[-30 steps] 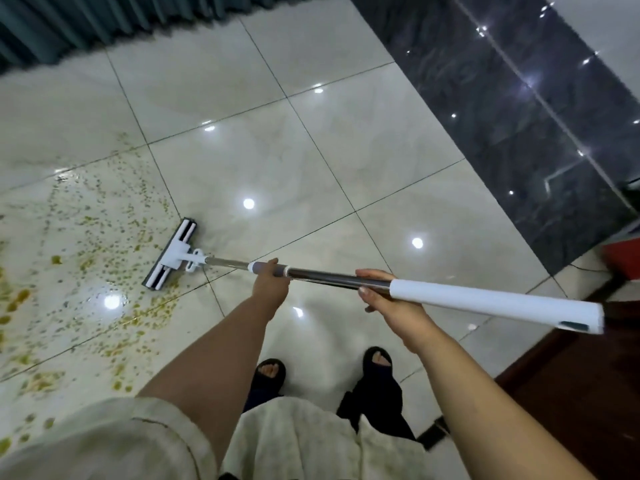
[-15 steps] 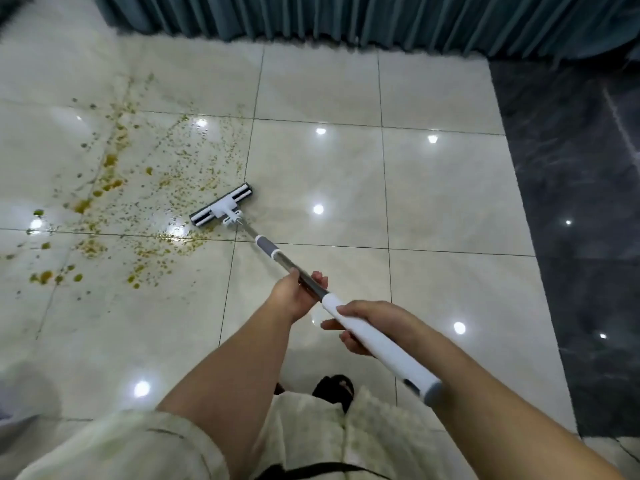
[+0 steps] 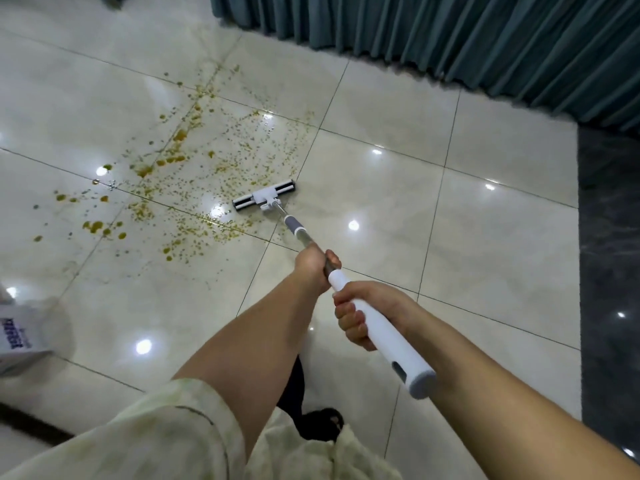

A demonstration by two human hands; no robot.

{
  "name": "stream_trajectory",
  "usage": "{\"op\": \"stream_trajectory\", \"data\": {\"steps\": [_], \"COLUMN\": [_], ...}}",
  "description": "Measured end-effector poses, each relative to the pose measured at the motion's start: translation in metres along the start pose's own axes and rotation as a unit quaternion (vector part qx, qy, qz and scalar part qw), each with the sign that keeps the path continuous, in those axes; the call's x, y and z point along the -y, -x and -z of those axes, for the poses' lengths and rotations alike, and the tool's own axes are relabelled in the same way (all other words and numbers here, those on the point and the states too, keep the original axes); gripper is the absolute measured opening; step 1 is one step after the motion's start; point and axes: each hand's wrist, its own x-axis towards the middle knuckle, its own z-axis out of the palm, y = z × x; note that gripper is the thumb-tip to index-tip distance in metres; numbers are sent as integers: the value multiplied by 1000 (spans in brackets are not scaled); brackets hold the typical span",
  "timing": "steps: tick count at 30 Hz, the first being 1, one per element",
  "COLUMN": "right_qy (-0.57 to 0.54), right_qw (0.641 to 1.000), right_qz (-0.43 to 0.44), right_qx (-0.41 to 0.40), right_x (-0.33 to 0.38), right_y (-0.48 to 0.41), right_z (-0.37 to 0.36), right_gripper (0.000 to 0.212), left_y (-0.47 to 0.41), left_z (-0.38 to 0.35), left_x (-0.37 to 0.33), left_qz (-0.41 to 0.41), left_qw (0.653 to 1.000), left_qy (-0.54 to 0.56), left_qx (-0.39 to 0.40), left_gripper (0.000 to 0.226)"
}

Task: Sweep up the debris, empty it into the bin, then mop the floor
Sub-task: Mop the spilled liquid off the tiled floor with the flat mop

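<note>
A mop with a white handle (image 3: 384, 332) and a metal shaft reaches forward over the glossy cream tiles. Its flat white and black head (image 3: 265, 200) lies on the floor at the right edge of a wide yellow-brown spatter (image 3: 180, 188). My left hand (image 3: 316, 264) grips the metal shaft just ahead of the white sleeve. My right hand (image 3: 360, 315) grips the white sleeve behind it, fingers curled round it.
A teal curtain (image 3: 450, 39) hangs along the far side. A dark stone strip (image 3: 609, 271) runs down the right edge. A white bag with blue print (image 3: 17, 337) sits at the left edge. My dark-shoed foot (image 3: 322, 426) stands below the handle.
The view has swung left, bringing the spill toward the middle. The mop head has turned with me and sits at the spill's right edge. Both hands keep their hold on the mop.
</note>
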Motion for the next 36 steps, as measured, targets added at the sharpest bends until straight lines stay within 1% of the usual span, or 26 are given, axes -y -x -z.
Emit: {"op": "stream_trajectory", "data": {"steps": [3,5,9,11,13,15,19,24,26,29,32,34,36], "right_qy": [13,28,47,66,82,94,101,122,128,109,35,-22,-57], "right_qw": [1000,1000,998,998,996,995,994,990,989,991,996,994,990], "right_qz": [6,0,0,7,14,19,29,51,55,51,39,27,13], "right_qx": [-2,12,32,22,7,12,27,47,47,51,76,107,129], "right_x": [36,72,172,226,274,321,409,492,507,502,479,460,439], "right_y": [-23,-47,-101,-132,-166,-203,-273,-344,-361,-370,-360,-346,-328], "right_z": [-14,-29,-62,-82,-102,-120,-146,-167,-173,-176,-169,-161,-153], "right_gripper": [20,24,29,25,17,13,13,10,10,13,16,17,19], "left_y": [-25,-50,-120,-159,-198,-240,-320,-394,-414,-425,-415,-403,-385], "left_z": [-6,-11,-31,-40,-45,-48,-57,-66,-65,-56,-51,-48,-46], "left_x": [-34,-70,-163,-212,-258,-303,-381,-442,-453,-453,-437,-424,-409], "left_qz": [-9,-15,-14,-16,-13,-4,-3,-19,-12,8,18,19,21], "left_qw": [1000,1000,1000,999,999,998,993,977,977,977,975,976,977], "left_qy": [-10,-3,22,37,52,68,120,210,207,200,207,206,202], "left_qx": [-7,-7,-15,-8,-8,-4,11,37,45,66,74,71,69], "left_gripper": [27,23,16,14,13,15,26,31,33,38,40,40,39]}}
